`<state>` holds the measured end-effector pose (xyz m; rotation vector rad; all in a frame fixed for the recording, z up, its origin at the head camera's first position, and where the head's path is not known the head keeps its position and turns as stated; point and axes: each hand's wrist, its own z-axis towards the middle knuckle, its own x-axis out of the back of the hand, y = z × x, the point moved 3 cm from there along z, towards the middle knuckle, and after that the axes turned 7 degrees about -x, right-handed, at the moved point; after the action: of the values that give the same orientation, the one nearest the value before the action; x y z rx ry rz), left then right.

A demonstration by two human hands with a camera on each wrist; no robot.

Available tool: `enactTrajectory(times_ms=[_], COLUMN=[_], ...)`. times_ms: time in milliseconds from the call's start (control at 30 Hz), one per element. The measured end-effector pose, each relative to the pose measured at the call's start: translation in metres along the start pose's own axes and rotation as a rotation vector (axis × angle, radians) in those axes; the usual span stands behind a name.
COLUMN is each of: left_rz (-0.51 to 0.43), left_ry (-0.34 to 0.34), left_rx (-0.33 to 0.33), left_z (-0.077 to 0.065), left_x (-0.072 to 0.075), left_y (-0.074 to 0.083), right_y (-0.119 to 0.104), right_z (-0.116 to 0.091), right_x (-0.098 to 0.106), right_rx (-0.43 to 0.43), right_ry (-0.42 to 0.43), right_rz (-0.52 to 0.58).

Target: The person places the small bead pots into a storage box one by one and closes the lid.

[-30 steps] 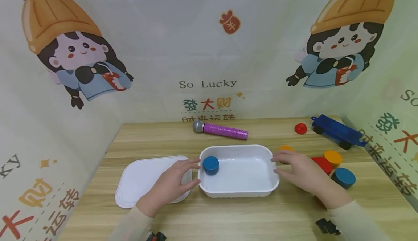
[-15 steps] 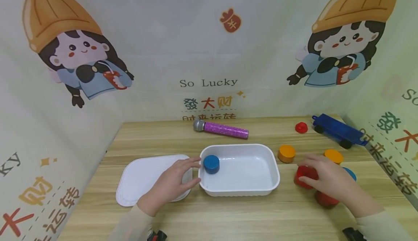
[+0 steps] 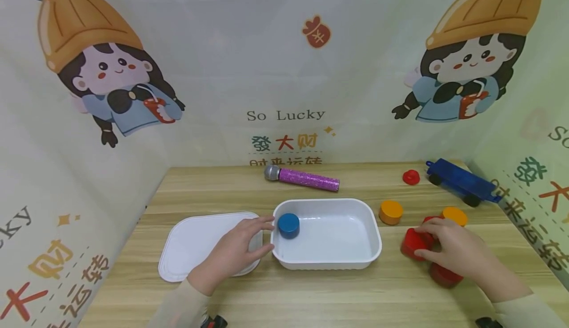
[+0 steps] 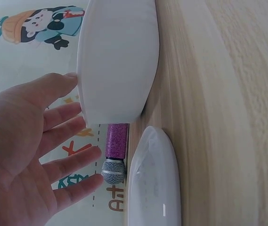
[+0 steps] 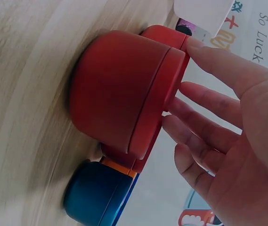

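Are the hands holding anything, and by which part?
Left hand: nothing, it's at the box. Right hand: at the top of a red block; can't tell if it's gripping.

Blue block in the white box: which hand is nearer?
Left. The left hand is at the end of the white box where the blue block sits; the right hand is beyond the opposite end, at a red block.

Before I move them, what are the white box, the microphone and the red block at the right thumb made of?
White box: probably plastic; its glossy floor shows highlights. Microphone: glittery purple handle, perhaps coated plastic; grey mesh head looks metallic. Red block: satin, evenly coloured; painted wood or plastic, I cannot tell.
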<state>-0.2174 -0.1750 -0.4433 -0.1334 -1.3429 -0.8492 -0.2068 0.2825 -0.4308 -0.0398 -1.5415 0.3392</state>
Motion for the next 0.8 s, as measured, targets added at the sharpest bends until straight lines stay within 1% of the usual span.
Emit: enactTrajectory(times_ms=[167,400,600,800], left_rz=[-0.007,-0.008,-0.012,-0.006], left_ry=[-0.005,-0.010,-0.016,-0.013], left_rx=[0.008,0.016,0.013,0.014], left_z=[-0.001,0.001,0.001,0.000], left_x=[0.000,-0.001,-0.002,-0.001], left_y=[0.000,-0.001,-0.001,-0.001], right_y=[0.001,-0.003,-0.014,-0.033], right_z=[0.000,-0.001,-0.001,0.001], right_x=[-0.002,0.001,0.011,0.026], right_rx=[-0.002,0.003,0.029,0.051], right_ry=[-0.009,0.028,0.076,0.117], right_rz=[0.003,0.004,0.030,0.042])
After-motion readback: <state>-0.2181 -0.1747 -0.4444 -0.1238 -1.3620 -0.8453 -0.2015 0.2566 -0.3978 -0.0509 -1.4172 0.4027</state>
